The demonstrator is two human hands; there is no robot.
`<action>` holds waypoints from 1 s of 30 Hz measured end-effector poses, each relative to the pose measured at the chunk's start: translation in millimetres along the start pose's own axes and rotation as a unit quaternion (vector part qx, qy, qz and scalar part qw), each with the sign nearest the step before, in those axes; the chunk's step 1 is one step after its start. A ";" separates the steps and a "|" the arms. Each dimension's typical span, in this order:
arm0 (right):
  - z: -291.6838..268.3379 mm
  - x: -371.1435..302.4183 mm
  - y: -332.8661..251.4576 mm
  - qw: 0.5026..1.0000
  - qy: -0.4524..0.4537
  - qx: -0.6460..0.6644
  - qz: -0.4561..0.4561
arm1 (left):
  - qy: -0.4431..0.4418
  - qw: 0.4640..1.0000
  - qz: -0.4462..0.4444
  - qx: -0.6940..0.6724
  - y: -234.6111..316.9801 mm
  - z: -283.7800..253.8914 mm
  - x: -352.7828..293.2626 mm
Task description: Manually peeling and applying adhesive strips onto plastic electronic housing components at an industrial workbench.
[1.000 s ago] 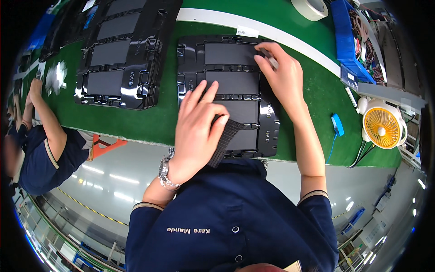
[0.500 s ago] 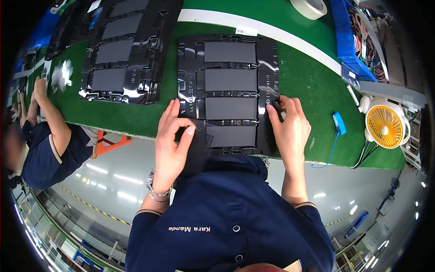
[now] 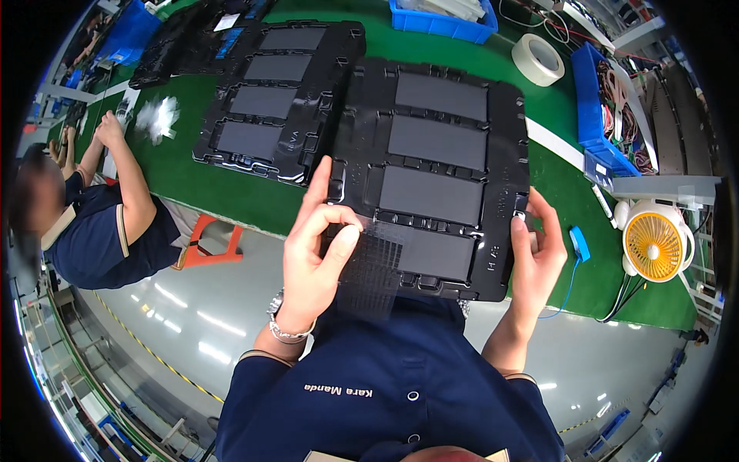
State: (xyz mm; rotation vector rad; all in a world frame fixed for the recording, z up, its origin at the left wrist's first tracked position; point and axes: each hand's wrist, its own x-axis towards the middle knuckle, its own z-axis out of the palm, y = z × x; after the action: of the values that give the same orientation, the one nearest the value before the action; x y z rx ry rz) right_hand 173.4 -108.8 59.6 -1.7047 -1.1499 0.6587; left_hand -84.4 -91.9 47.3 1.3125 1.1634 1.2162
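Observation:
Between my hands is a black moulded plastic tray (image 3: 504, 142), tilted and raised at an angle over the near edge of the bench. Several dark grey rectangular panels (image 3: 431, 196) lie in a column of pockets down its middle. My left hand (image 3: 309, 250) pinches a thin see-through sheet with a grid pattern (image 3: 373, 266) between thumb and forefinger. Its other fingers reach along the tray's left edge, partly behind it. On the right edge, my right hand (image 3: 540, 258) grips the tray, thumb on top and the other fingers partly hidden.
Left of my tray stands a stack of similar black trays (image 3: 312, 115). A tape roll (image 3: 537, 60), a blue bin of cables (image 3: 600, 115), a small fan (image 3: 653, 235) and a blue strap with a cord (image 3: 579, 243) are at the right. A co-worker (image 3: 100, 231) sits at the left.
The tray has come up off the green bench top and turned slightly, shifting right in view with both hands on it. The gridded sheet moved along with my left hand.

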 end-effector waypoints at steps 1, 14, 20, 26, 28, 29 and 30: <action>0.4 1.3 1.8 0.999 0.000 0.023 -0.033 | -0.010 0.999 0.028 0.015 4.1 -7.1 3.2; 181.6 59.2 -37.1 0.959 -0.166 -0.017 -0.231 | 0.099 0.991 -0.015 0.094 -22.8 -193.1 132.1; 202.7 57.9 -38.0 0.944 -0.269 -0.086 -0.168 | 0.034 0.967 -0.031 0.249 -48.2 -213.8 162.4; 171.3 49.4 -20.4 0.939 -0.295 -0.071 -0.163 | 0.076 0.939 0.033 0.334 -65.0 -197.8 164.8; 154.9 45.1 -15.4 0.936 -0.304 -0.045 -0.171 | 0.099 0.934 0.036 0.342 -70.0 -197.0 167.6; 147.7 44.0 -10.2 0.933 -0.309 -0.042 -0.181 | 0.108 0.923 0.047 0.365 -72.0 -195.6 168.6; 140.3 42.4 -6.4 0.930 -0.313 -0.036 -0.190 | 0.117 0.931 0.033 0.346 -74.0 -196.8 170.3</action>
State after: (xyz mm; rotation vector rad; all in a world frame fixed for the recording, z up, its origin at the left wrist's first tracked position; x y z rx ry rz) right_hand 73.7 -12.9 10.8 -1.2914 -1.9124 0.9504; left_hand -275.5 92.0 -6.2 1.7573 1.8408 1.0620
